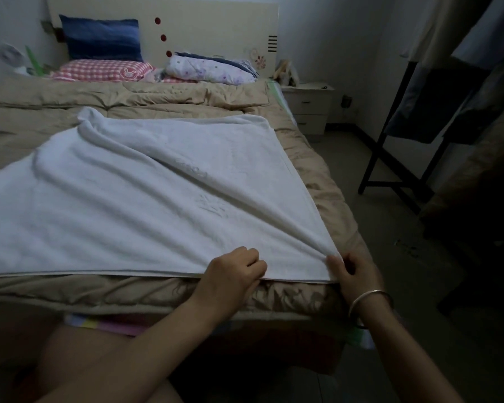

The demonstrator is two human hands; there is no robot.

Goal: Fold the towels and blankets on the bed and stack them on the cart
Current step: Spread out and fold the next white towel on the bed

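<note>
A large white towel [146, 193] lies spread over the tan quilt [169, 97] on the bed, with long wrinkles fanning out from its near right corner. My right hand [352, 270], a bangle on its wrist, pinches that near right corner at the bed's front edge. My left hand [233, 270] grips the towel's near hem just to the left of it, fingers curled over the edge. The towel's left part runs out of view. No cart is in view.
At the headboard lie a blue pillow [102, 39], a pink checked pillow [102, 71] and a folded floral quilt [213, 69]. A nightstand [309, 107] stands right of the bed. A black rack [408, 158] with hanging clothes stands on the floor at the right.
</note>
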